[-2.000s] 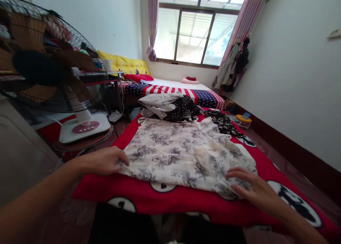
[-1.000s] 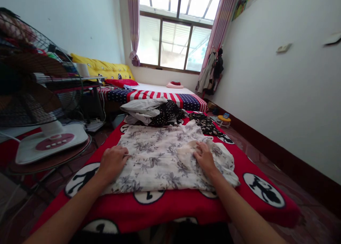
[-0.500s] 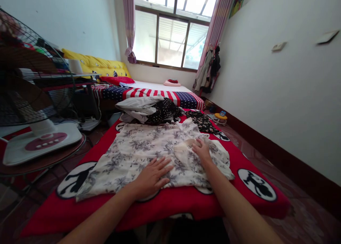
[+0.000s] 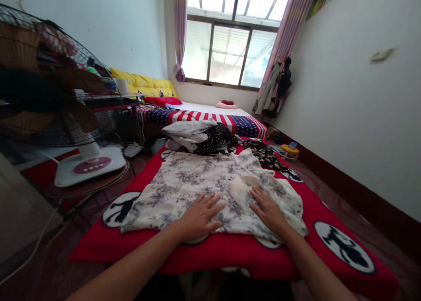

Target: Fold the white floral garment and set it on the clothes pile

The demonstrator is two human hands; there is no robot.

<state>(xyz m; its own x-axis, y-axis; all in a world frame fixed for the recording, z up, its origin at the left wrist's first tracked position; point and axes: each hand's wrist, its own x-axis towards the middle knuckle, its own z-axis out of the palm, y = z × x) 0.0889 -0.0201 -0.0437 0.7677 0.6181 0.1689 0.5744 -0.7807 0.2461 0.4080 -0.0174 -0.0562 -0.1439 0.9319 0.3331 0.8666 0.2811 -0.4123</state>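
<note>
A white shirt with a grey floral print [image 4: 197,173] lies spread across a red blanket [image 4: 154,252] with round black-and-white patterns. My left hand [image 4: 202,215] rests flat on the shirt's near edge, fingers spread. On the right part of the shirt, just below its cream collar [image 4: 248,182], lies my right hand [image 4: 268,209], palm down with fingers stretched out. Neither hand grips the cloth. Parts of the fabric under both palms are hidden.
Behind the shirt lies a heap of grey and black dotted clothes [image 4: 204,136], with a black floral garment [image 4: 263,154] to its right. A standing fan [image 4: 88,160] is on a round stool at left. A bed [image 4: 197,116] stands by the window.
My right hand has come back toward me from the collar and flattened onto the shirt. My left hand stays on the near edge. The camera view has turned left.
</note>
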